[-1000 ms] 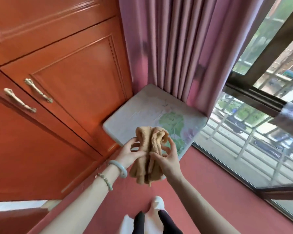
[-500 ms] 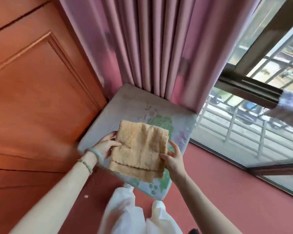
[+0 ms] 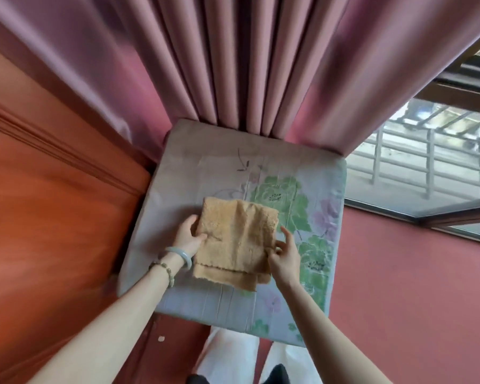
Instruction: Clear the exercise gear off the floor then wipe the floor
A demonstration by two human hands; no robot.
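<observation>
A folded tan cloth (image 3: 236, 239) is spread flat over a pale floral seat cushion (image 3: 302, 173) in the corner. My left hand (image 3: 187, 235) grips the cloth's left edge, thumb on top. My right hand (image 3: 284, 254) pinches its right edge between thumb and fingers. Two bracelets circle my left wrist. No exercise gear is in view.
Pink curtains (image 3: 247, 59) hang down onto the cushion's back edge. An orange-brown wooden cabinet (image 3: 47, 203) stands on the left. A window with a railing outside (image 3: 427, 162) is on the right. Red floor (image 3: 413, 300) runs along the right; my white-clad legs (image 3: 233, 356) are below.
The cloth went from a bunched roll between my hands to a flat folded square, then came lower over the cushion. The view moved closer and tilted down.
</observation>
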